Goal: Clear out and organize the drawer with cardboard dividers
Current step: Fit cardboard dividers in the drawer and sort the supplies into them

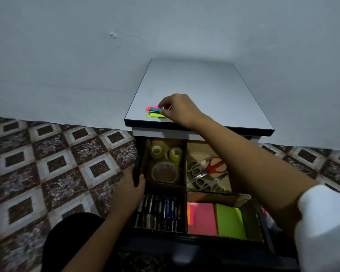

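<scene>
The drawer (137, 163) stands pulled out of a small cabinet. Cardboard dividers (185, 185) split it into four compartments. Tape rolls (164, 160) fill the back left one, scissors (208, 171) the back right, pens (158, 211) the front left, pink and green sticky note pads (216, 218) the front right. On the cabinet top (194, 89) lies a small stack of coloured sticky flags (154, 111). My right hand (178, 109) pinches the right end of those flags. My left hand (131, 185) grips the drawer's left wall.
A pale wall rises behind the cabinet. Patterned floor tiles (57, 163) spread to the left and right. My dark-clad knee (71, 238) is at the lower left, close to the drawer front.
</scene>
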Available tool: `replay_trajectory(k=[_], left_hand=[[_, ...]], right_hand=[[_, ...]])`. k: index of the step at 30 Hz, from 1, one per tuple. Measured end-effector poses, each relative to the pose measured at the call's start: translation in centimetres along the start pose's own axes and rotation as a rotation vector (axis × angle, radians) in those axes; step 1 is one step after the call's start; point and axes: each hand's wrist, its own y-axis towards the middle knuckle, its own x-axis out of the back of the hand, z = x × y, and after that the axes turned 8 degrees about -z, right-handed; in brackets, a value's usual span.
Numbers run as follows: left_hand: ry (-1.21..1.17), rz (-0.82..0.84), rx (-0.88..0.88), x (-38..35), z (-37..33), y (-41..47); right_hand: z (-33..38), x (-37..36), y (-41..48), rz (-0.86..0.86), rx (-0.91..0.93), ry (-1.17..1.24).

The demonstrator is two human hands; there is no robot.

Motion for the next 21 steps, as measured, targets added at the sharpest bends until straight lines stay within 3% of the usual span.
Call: replay_trajectory(k=[6,21], left_hand=[[-0.036,0.004,-0.023,0.0,0.1,0.1],[-0.038,-0.001,-0.028,-0.2,0.0,0.2]], right_hand=[[-0.4,-2.0,1.1,0.076,0.088,-0.176],[-0.9,-2.6,-0.5,0.051,0.136,-0.220]])
